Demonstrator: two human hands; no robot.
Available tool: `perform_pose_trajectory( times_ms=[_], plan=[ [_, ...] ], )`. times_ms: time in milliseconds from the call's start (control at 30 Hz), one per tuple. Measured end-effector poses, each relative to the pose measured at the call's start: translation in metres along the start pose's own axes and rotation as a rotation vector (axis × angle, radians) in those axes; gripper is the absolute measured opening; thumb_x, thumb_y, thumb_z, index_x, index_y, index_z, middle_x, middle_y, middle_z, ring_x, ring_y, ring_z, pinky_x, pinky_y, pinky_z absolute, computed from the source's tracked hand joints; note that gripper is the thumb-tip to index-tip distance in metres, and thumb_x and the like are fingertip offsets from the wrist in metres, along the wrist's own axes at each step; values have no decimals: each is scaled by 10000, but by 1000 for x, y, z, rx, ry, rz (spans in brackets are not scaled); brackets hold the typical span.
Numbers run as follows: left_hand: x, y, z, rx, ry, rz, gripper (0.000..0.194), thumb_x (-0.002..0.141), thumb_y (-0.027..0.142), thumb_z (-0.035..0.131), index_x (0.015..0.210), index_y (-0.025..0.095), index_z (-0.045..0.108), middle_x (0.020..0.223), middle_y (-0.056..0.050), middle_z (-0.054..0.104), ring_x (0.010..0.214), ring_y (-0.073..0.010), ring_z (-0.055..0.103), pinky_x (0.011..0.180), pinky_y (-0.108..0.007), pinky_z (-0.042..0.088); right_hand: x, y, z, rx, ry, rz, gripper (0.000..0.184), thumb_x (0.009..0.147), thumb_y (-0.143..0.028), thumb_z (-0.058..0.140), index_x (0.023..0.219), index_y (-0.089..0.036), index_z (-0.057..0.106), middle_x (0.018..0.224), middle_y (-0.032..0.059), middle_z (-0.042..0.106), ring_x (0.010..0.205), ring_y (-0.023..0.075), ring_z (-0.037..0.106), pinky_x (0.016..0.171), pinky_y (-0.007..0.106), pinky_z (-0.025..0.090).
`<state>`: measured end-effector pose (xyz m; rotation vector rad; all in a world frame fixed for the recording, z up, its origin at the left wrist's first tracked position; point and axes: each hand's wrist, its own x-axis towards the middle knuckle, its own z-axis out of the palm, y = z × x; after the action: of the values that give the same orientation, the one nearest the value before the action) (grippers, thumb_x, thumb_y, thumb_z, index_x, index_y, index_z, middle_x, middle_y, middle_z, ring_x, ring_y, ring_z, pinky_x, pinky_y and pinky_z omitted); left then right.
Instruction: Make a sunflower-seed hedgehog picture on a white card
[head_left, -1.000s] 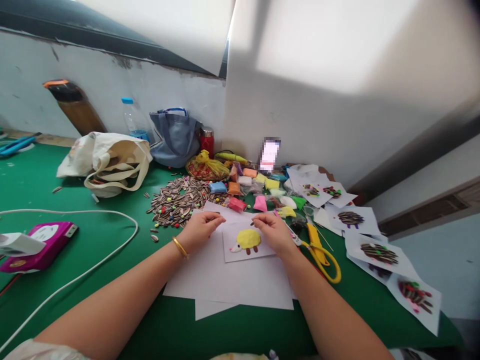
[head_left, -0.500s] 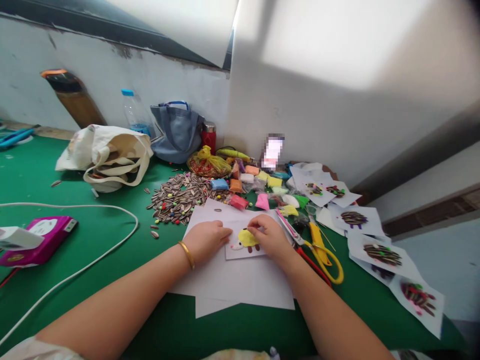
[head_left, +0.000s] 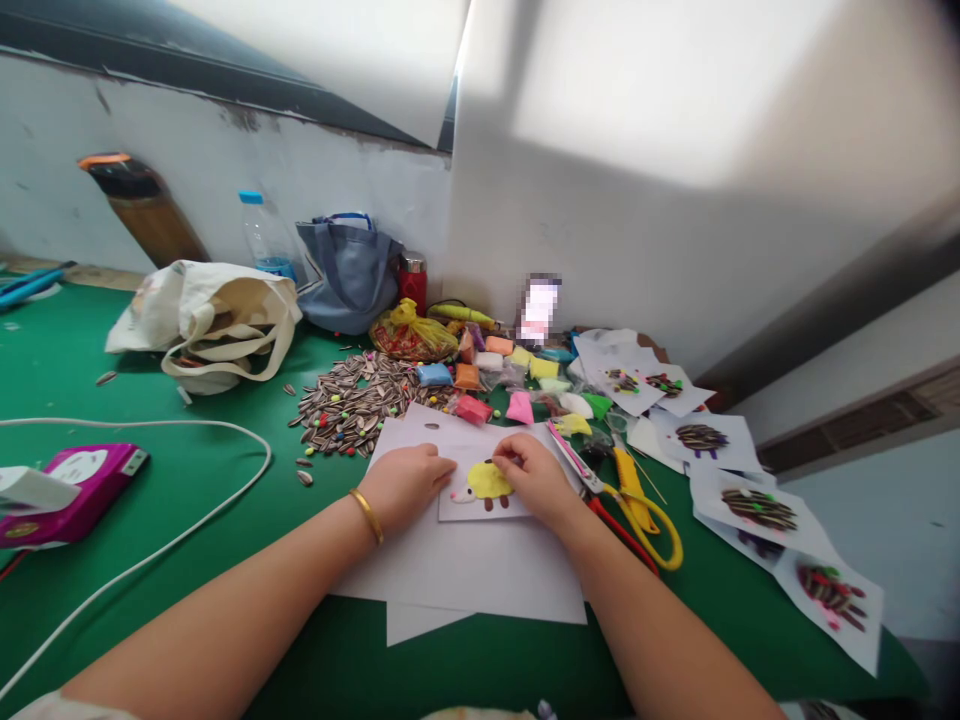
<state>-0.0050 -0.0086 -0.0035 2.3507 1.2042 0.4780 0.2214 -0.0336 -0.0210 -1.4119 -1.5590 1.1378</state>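
A small white card [head_left: 461,505] with a yellow clay hedgehog body [head_left: 487,481] lies on a stack of white paper sheets [head_left: 480,565] on the green table. My left hand [head_left: 405,484], with a gold bangle on the wrist, rests curled on the card's left edge. My right hand [head_left: 534,479] has its fingers pinched together at the top of the yellow clay; what they hold is too small to make out. A heap of striped sunflower seeds [head_left: 352,400] lies just behind the paper.
Coloured clay packets [head_left: 517,375] and finished seed hedgehog cards [head_left: 754,505] spread to the right. Yellow scissors [head_left: 645,505] lie beside my right hand. A cream tote bag [head_left: 214,325], grey bag [head_left: 349,270], bottle and pink box [head_left: 71,490] with a white cable stand to the left.
Both hands came down from the card's upper edge onto it. My right fingers now pinch at the top of the yellow clay, and my left hand holds the card's left edge.
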Motion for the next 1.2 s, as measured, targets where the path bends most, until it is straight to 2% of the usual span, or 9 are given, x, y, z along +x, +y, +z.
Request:
perform_pose_trajectory(
  times_ms=[200, 467, 633, 800, 933, 1200],
  plan=[
    [-1, -2, 5, 63, 65, 51, 220, 842, 255, 586, 987, 279, 751, 784, -74, 609, 630, -187, 535, 614, -283, 341, 0, -3, 0, -27, -5, -27, 136, 865, -350, 526, 830, -222, 558, 806, 21, 608, 446, 137, 594, 412, 276, 441],
    [-1, 3, 4, 273, -43, 59, 261, 905, 302, 512, 1060, 273, 721, 825, -75, 639, 683, -207, 599, 612, -290, 376, 0, -2, 2, -74, -9, -41, 152, 873, -345, 539, 814, -211, 582, 828, 23, 602, 441, 100, 557, 396, 246, 422],
    [0, 8, -2, 363, -113, 39, 308, 934, 309, 455, 1132, 284, 689, 882, -62, 653, 740, -207, 630, 650, -298, 411, -1, -1, 2, -84, -8, -76, 191, 876, -372, 572, 818, -207, 650, 1031, 68, 555, 508, 86, 551, 399, 250, 448],
    [0, 8, -2, 375, -124, 35, 310, 939, 321, 449, 1138, 297, 685, 890, -55, 652, 750, -200, 636, 666, -299, 428, 0, -5, 4, -267, 30, -166, 154, 877, -305, 594, 801, -233, 708, 942, 58, 568, 710, 159, 605, 576, 303, 486],
    [0, 8, -1, 377, -116, 41, 314, 941, 328, 445, 1140, 295, 685, 888, -54, 651, 749, -200, 637, 662, -302, 430, 1, -11, 6, -437, 59, -242, 125, 851, -207, 613, 788, -232, 719, 844, 39, 586, 842, 191, 580, 732, 331, 463],
    [0, 6, 0, 367, -110, 43, 311, 941, 332, 447, 1133, 288, 688, 884, -54, 651, 758, -192, 637, 672, -293, 423, 0, -16, 7, -505, 75, -275, 119, 834, -151, 619, 769, -205, 703, 817, 29, 611, 863, 185, 544, 797, 314, 416]
  ],
)
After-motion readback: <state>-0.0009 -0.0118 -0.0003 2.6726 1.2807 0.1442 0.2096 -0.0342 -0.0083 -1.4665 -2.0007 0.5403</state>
